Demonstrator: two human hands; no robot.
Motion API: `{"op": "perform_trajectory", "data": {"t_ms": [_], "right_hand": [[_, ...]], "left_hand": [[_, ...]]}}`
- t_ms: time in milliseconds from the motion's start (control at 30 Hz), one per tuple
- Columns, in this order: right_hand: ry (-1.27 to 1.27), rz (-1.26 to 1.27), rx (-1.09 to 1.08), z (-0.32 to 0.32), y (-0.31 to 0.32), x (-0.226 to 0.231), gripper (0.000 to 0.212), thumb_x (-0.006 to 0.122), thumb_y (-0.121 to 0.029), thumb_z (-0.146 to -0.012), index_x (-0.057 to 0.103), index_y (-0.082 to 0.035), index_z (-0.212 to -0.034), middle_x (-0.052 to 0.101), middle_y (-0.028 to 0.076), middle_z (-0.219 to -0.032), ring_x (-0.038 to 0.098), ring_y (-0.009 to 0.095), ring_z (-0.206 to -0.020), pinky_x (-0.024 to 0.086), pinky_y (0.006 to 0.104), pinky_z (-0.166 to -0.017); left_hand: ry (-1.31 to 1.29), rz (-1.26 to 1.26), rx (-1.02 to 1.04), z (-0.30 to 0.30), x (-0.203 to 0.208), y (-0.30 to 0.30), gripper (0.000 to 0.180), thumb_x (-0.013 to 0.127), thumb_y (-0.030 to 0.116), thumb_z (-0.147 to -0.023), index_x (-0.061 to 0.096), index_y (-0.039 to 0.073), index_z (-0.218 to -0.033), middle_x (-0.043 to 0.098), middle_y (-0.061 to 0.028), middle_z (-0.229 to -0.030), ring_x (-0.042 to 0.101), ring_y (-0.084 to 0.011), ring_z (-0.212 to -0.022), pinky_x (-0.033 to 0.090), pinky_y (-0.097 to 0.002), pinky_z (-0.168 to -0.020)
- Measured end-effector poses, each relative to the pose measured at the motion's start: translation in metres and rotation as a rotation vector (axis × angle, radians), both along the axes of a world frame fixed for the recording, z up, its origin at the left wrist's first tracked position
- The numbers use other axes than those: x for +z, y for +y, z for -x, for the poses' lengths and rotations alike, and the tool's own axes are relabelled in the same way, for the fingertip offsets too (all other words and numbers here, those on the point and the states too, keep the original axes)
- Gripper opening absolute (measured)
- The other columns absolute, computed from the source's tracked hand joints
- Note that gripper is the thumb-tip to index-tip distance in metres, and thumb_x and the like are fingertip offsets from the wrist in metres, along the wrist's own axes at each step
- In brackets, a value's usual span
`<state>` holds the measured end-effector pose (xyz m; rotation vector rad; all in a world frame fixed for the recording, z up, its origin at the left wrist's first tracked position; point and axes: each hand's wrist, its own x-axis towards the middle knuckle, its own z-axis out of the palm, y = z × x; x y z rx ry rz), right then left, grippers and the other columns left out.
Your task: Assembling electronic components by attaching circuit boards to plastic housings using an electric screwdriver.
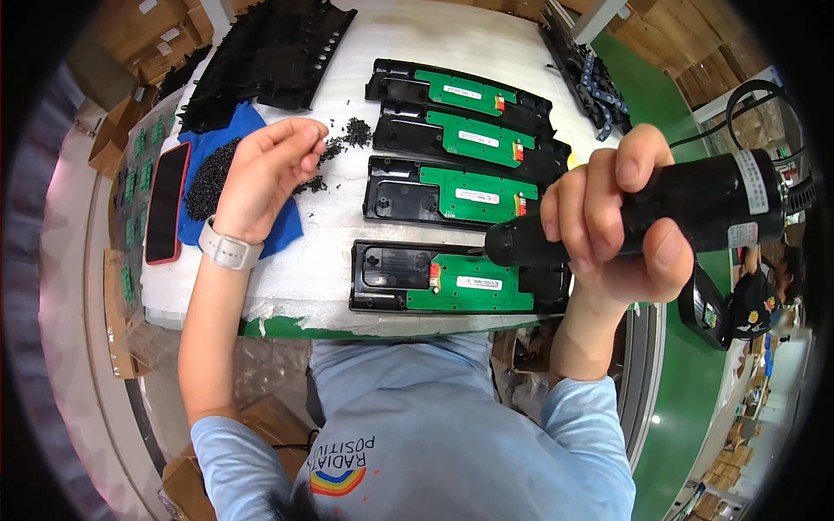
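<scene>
My right hand point(599, 217) is wrapped round a black electric screwdriver point(695, 204), which lies nearly level with its bit pointing left. That bit is over the upper edge of the green circuit board point(469, 285) in the nearest black plastic housing point(395, 267); whether it touches a screw I cannot tell. Above a pile of small black screws point(211, 181) on a blue cloth point(282, 230), my left hand point(274, 169) is raised with thumb and fingers pinched together. Anything between those fingertips is too small to make out. A white-banded watch point(230, 249) is on the left wrist.
Beyond the nearest housing lie several similar housings with boards, including the farthest housing point(395, 82). Scattered screws point(354, 133) lie beside them. A red-edged phone point(168, 204) is at left, large black plastic parts point(269, 52) at far left. Cables point(764, 91) hang at right.
</scene>
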<state>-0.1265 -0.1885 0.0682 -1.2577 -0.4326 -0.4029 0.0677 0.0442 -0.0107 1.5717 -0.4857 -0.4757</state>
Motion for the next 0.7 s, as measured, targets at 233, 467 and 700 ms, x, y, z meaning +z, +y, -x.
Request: {"op": "perform_trajectory", "data": {"t_ms": [233, 467, 700], "right_hand": [[-0.081, -0.080, 0.060, -0.004, -0.002, 0.007, 0.037, 0.056, -0.034, -0.088, 0.046, -0.007, -0.111, 0.045, -0.002, -0.065, 0.046, 0.012, -0.051, 0.042, 0.0316, -0.064], [-0.231, -0.150, -0.048, -0.003, -0.004, 0.015, 0.037, 0.055, -0.035, -0.088, 0.054, -0.005, -0.109, 0.049, -0.001, -0.070, 0.046, 0.013, -0.057, 0.040, 0.0355, -0.071], [-0.227, -0.108, -0.034, -0.003, -0.004, 0.011, 0.036, 0.055, -0.035, -0.088, 0.055, -0.006, -0.109, 0.050, -0.001, -0.071, 0.046, 0.014, -0.057, 0.040, 0.0356, -0.071]], "left_hand": [[0.728, 0.592, -0.359, 0.025, -0.007, -0.028, 0.011, 0.056, 0.010, -0.092, 0.058, -0.001, -0.093, 0.059, -0.0077, -0.087, 0.049, -0.0092, -0.070, 0.042, -0.0238, -0.062], [0.465, 0.223, -0.399, 0.064, 0.010, -0.038, 0.011, 0.058, 0.011, -0.092, 0.059, 0.001, -0.098, 0.062, -0.0042, -0.087, 0.049, -0.0054, -0.066, 0.041, -0.0187, -0.059], [0.384, 0.214, -0.399, 0.069, 0.008, -0.038, 0.013, 0.065, 0.004, -0.086, 0.061, 0.001, -0.098, 0.066, -0.0076, -0.088, 0.055, -0.0076, -0.063, 0.043, -0.0189, -0.058]]}}
